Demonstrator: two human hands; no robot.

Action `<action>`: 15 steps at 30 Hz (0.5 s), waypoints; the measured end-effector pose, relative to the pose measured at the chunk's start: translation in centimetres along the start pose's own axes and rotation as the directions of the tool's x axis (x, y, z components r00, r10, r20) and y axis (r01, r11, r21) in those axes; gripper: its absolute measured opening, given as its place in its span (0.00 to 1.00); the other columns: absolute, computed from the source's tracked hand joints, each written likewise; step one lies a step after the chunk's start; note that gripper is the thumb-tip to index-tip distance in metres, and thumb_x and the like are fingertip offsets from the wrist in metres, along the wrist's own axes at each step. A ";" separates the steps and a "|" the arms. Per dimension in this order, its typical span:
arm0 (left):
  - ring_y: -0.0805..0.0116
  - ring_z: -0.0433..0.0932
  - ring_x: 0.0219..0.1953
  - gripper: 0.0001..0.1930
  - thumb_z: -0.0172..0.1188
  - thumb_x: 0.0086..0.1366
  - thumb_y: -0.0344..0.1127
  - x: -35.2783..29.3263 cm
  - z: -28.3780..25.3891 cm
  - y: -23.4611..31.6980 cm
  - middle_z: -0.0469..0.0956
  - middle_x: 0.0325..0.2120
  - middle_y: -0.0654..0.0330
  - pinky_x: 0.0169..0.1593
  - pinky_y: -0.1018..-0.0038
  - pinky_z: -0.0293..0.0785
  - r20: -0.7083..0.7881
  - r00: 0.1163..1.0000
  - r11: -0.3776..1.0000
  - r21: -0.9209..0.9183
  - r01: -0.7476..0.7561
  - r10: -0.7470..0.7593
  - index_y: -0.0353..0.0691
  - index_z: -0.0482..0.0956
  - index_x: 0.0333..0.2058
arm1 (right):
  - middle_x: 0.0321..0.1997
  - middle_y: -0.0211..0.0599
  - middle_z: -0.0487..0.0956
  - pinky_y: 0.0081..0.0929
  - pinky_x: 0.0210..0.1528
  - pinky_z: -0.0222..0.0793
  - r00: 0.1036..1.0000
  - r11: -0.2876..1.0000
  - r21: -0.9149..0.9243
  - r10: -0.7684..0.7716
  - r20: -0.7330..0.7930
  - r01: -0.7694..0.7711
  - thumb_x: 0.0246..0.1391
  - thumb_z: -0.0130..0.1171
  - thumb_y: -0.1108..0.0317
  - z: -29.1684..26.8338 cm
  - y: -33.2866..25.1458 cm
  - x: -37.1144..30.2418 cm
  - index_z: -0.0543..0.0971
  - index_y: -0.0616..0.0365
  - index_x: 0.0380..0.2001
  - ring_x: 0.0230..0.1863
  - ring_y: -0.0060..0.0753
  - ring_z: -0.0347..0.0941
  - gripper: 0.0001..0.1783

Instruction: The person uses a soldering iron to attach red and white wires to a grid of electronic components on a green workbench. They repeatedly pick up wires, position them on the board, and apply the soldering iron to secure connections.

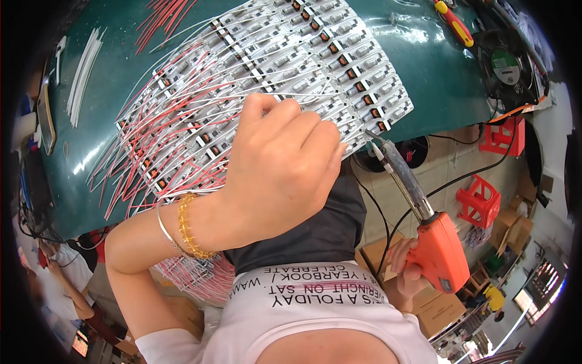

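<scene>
On the green table [433,73] lie circuit boards [285,60], red stools [512,136] nearby.

The soldering gun [441,239] is orange-red, circuit boards [357,60] white spotted with black and orange, wires [173,112] red or white, tabletop [436,85] green.

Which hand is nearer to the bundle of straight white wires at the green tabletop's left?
Left. The left hand is over white circuit boards, right of the straight white wires; the right hand is farther right, gripping the orange soldering gun.
</scene>
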State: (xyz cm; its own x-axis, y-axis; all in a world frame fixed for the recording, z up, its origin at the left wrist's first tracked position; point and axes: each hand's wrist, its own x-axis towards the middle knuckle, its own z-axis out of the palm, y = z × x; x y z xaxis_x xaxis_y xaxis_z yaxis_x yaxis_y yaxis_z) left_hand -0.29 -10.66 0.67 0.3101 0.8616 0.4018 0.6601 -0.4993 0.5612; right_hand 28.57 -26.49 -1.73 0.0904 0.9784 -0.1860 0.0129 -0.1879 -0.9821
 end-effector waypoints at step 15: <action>0.64 0.67 0.22 0.10 0.66 0.47 0.23 0.1 -0.1 0.0 0.69 0.16 0.65 0.38 0.67 0.60 0.000 1.000 1.000 0.020 -0.024 0.024 0.41 0.73 0.21 | 0.10 0.21 0.63 0.20 0.18 0.61 0.973 0.973 -0.048 -0.225 0.061 0.228 0.54 0.56 0.38 2.0 -1.3 1.3 0.65 0.70 0.56 0.11 0.18 0.59 0.44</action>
State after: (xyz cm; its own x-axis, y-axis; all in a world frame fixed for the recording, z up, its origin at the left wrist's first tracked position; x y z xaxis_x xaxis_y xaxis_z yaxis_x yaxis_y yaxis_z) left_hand -0.26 -10.56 0.78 0.3258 0.8497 0.4146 0.6664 -0.5175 0.5368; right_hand 26.70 -24.77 -0.73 0.0245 0.9990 0.0378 0.0811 0.0357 -0.9961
